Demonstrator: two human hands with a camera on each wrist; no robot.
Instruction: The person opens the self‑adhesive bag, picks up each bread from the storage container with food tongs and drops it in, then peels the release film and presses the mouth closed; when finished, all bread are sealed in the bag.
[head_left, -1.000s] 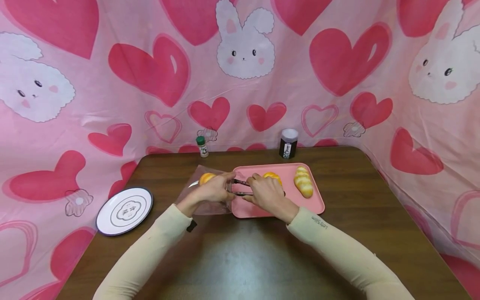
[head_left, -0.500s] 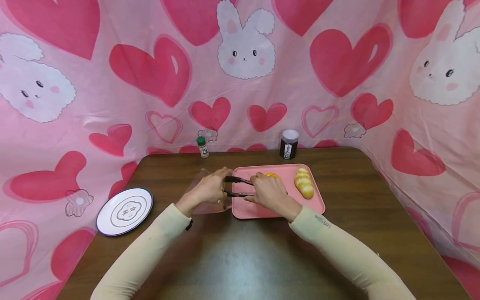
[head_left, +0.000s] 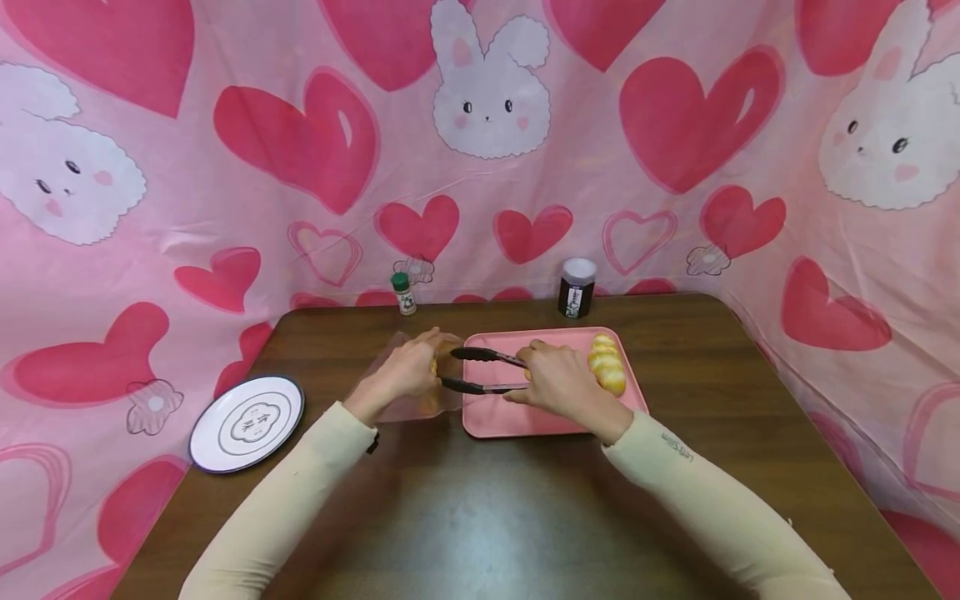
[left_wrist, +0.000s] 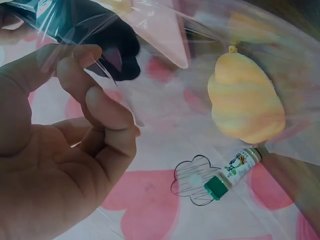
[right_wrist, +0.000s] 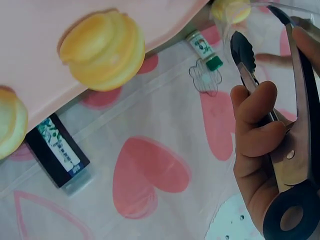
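My left hand (head_left: pixel 401 371) pinches the edge of a clear plastic bag (head_left: pixel 397 408) left of the pink tray. Inside the bag lies a golden bread roll (left_wrist: pixel 247 97), mostly hidden behind that hand in the head view. My right hand (head_left: pixel 566 379) grips metal tongs (right_wrist: pixel 290 150) with black tips over the tray (head_left: pixel 510 425). The tongs' arms stand apart, with nothing between the tips, which are near the bag's mouth. On the tray are a twisted bread roll (right_wrist: pixel 102 52), largely covered by my right hand in the head view, and a long ridged loaf (head_left: pixel 609 371).
A white plate (head_left: pixel 247 425) with a dark rim sits at the table's left. Along the back edge stand a green-capped shaker (head_left: pixel 403 296) and a dark jar (head_left: pixel 577 290) with a pale lid. A heart-and-rabbit cloth (head_left: pixel 480 183) hangs behind and around the table.
The right hand has drawn the tongs to the right, and their tips have come out from behind the left hand, spread wider. The left hand has shifted slightly left.
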